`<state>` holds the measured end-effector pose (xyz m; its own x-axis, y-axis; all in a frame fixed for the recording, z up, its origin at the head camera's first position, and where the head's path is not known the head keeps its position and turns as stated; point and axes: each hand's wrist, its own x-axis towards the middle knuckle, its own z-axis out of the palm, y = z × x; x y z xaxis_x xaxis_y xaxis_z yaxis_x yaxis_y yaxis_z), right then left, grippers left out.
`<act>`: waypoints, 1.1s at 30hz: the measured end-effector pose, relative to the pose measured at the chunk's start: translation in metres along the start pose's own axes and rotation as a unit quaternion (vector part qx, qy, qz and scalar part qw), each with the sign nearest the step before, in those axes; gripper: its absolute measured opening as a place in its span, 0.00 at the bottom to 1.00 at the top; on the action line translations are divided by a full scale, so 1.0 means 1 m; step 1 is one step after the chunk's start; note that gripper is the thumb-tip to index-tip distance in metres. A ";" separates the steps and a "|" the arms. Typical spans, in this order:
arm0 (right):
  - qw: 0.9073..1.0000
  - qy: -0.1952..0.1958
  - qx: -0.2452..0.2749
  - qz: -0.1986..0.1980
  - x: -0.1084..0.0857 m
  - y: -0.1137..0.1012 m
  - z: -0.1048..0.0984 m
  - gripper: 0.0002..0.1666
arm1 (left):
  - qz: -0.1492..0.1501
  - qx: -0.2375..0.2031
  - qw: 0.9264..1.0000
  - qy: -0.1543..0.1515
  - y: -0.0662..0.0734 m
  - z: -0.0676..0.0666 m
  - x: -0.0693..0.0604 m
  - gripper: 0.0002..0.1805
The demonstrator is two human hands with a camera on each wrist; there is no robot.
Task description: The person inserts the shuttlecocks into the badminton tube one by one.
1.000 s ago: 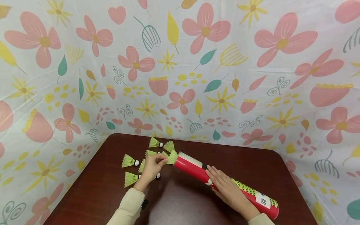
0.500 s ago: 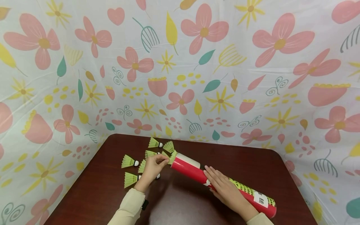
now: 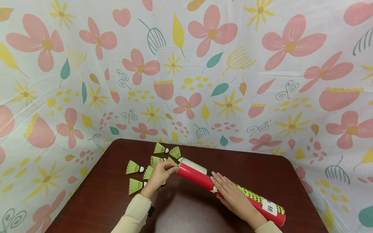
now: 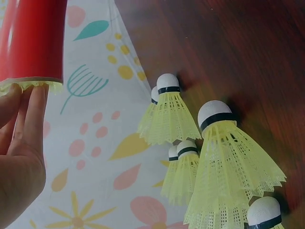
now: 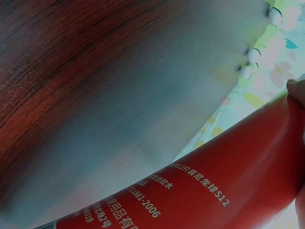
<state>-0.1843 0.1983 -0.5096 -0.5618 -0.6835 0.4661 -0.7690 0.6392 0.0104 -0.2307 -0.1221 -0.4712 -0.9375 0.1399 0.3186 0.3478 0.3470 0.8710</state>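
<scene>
A red shuttlecock tube (image 3: 193, 176) with a white band and a yellow-green patterned section lies slantwise above the table, its mouth toward the left. My right hand (image 3: 231, 194) holds it around the middle, fingers laid over the top. At the mouth, my left hand (image 3: 160, 174) pinches the rim of a yellow shuttlecock (image 4: 55, 87); only its skirt edge shows in the left wrist view, the rest hidden inside the tube. Several more yellow shuttlecocks with white heads lie beside and behind the left hand, among them one shuttlecock (image 3: 133, 167) at the far left.
The dark brown table (image 3: 262, 168) ends at a flower-printed cloth (image 3: 186, 81) hung behind and at both sides. One shuttlecock (image 3: 175, 152) lies right behind the tube's mouth. Another shuttlecock (image 3: 136, 185) is close to the left forearm.
The shuttlecock at the left fingertips has slid into the tube, from its skirt sticking out to almost fully inside. The left hand has moved slightly right, up to the mouth; the tube has shifted slightly left.
</scene>
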 end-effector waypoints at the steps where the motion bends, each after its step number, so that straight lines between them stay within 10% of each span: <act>1: 1.000 0.000 -0.002 0.000 0.000 0.000 0.001 0.43 | -0.003 -0.001 1.000 -0.002 -0.001 0.001 0.001 0.03; 14: 1.000 0.000 -0.012 0.007 -0.002 0.002 0.001 0.44 | -0.039 -0.058 0.997 -0.011 -0.006 -0.007 0.001 0.04; 33: 0.999 0.010 -0.024 0.018 -0.006 0.007 -0.002 0.45 | -0.094 -0.075 0.987 0.103 -0.031 -0.040 -0.029 0.11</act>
<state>-0.1857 0.2075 -0.5109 -0.5817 -0.6533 0.4846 -0.7328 0.6795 0.0363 -0.2145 -0.1745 -0.4924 -0.9733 -0.1101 0.2014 0.1760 0.2057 0.9627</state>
